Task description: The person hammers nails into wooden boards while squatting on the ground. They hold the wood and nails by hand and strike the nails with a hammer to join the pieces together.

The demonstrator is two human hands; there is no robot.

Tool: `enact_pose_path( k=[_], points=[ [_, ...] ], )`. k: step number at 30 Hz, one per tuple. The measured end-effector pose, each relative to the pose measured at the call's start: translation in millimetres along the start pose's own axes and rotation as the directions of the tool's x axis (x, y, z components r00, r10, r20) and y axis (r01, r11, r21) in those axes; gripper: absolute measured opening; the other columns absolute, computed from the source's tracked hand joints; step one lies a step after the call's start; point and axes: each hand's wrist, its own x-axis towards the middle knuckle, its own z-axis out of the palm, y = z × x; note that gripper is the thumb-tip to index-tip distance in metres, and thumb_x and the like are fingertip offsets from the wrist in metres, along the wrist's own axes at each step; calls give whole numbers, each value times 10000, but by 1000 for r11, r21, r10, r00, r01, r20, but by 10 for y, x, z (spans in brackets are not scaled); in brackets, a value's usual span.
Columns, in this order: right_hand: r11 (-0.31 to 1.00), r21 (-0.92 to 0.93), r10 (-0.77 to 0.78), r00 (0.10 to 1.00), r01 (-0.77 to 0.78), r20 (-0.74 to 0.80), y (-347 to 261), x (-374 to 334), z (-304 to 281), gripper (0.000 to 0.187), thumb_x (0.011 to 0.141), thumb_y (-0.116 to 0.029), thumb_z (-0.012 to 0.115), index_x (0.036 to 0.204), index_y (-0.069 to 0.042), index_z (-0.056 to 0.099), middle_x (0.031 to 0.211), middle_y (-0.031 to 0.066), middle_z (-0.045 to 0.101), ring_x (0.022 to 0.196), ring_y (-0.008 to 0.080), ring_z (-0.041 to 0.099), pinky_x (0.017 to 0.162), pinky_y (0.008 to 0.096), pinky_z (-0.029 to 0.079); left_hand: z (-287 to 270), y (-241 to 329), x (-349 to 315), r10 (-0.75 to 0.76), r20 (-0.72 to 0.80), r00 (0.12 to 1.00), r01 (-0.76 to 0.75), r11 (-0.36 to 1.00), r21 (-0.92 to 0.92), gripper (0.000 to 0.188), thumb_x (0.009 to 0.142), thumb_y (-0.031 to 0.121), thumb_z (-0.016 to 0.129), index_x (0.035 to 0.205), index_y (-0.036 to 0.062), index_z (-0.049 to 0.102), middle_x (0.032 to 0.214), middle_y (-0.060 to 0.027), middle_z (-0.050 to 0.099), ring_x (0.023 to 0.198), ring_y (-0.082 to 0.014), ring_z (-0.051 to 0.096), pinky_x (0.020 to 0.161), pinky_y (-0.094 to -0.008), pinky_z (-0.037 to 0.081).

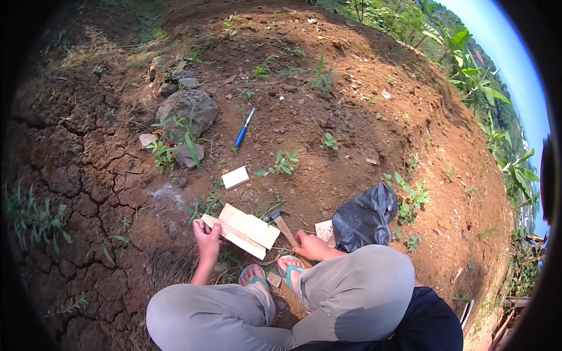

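Head view. Work laid out on bare reddish soil (328, 193), directly ahead of two feet in green flip-flops (257, 281). Left hand (208, 237) with fingers curled at the near left end of a narrow wooden strip (239, 238); firm grip or mere contact, impossible to tell. Right hand (313, 246) closed round the wooden handle of a claw hammer (285, 229), with the dark head near the right end of a wider pale board (253, 224). Strip and board side by side, the strip nearer the feet, both between the hands. Done, as far as visible: hammer in hand, strip and board set close together. Outstanding, by the same evidence: no join discernible between the two pieces; nails or marks too small to make out. Judged, therefore, as work under way rather than complete. Lying apart, untouched: a small rectangular wooden block (235, 177) beyond the board, and farther out a blue-handled chisel (241, 134). To the right, a black plastic bag (366, 216) beside a pale speckled piece (325, 231), partly hidden.
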Motion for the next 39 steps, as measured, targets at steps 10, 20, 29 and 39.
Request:
enact_pose_path(
  k=[10,20,29,39],
  points=[
    [1000,29,-6,999,5,43,-25,42,34,508,927,-382,653,1275,-49,494,998,256,712,933,446,695,802,532,536,-73,-28,4,33,5,999,-33,999,9,410,905,138,720,943,156,313,790,48,352,598,-31,368,410,-197,392],
    [998,52,-21,999,19,32,-23,13,8,503,926,-367,645,1293,-59,492,995,250,714,929,442,695,807,532,535,-118,-44,-12,61,17,998,-61,998,14,392,921,126,697,953,172,309,798,48,365,598,-22,391,431,-178,381],
    [1000,25,1,999,-2,40,-11,29,51,517,916,-349,660,1305,-66,472,1033,258,706,951,448,689,820,541,532,-102,-44,-2,44,30,999,-44,999,-6,384,933,104,685,951,164,305,792,42,376,572,-25,395,427,-177,366],
    [999,42,-22,998,20,65,10,39,42,523,866,-306,691,1276,-67,472,1044,257,698,972,451,681,822,540,530,-97,-20,-9,51,30,998,-50,998,-38,392,930,116,696,948,163,308,791,34,383,559,-30,408,424,-178,376]
  ],
)
